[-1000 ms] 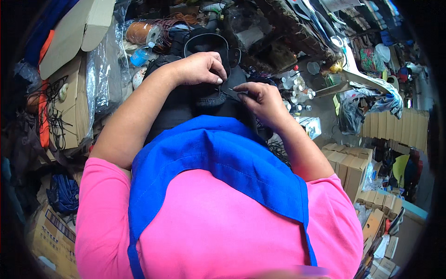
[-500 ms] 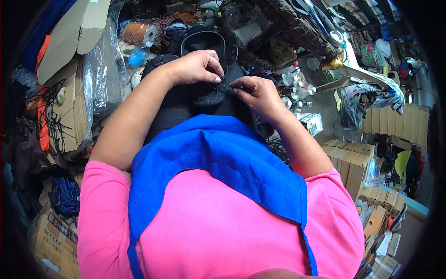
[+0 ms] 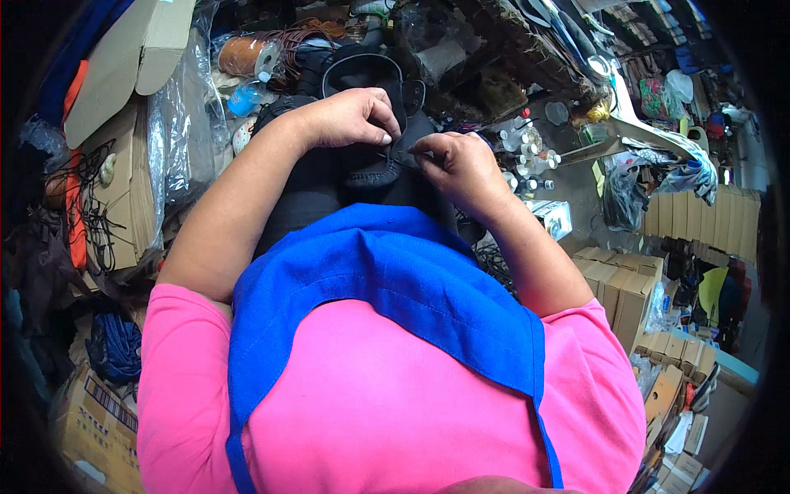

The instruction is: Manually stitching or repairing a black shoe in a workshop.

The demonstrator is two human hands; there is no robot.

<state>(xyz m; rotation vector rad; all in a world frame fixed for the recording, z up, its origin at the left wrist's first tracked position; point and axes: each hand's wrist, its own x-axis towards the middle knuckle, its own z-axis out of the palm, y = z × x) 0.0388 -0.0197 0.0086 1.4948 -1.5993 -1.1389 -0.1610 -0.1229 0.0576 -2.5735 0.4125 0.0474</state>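
A black shoe (image 3: 372,174) rests on my dark-clad lap, its gathered, stitched toe towards me and its round opening at the far end. Over its upper, my left hand (image 3: 355,118) is closed in a pinch; what lies between those fingertips is too small to make out. Just right of the shoe, thumb and forefinger of my right hand (image 3: 462,169) pinch a thin needle, only faintly visible against the dark material. The two hands' fingertips are a short way apart.
An orange thread spool (image 3: 247,58) and a blue-labelled bottle (image 3: 244,99) lie beyond my left arm. Small bottles (image 3: 527,144) cluster on the right, near a pale metal machine arm (image 3: 634,123). Cardboard boxes (image 3: 617,284) are stacked at right; more cardboard (image 3: 123,189) stands at left.
My right hand has shifted slightly right, away from the shoe, and its fingers have turned a little. My left hand stays nearly in place. The shoe has tilted slightly.
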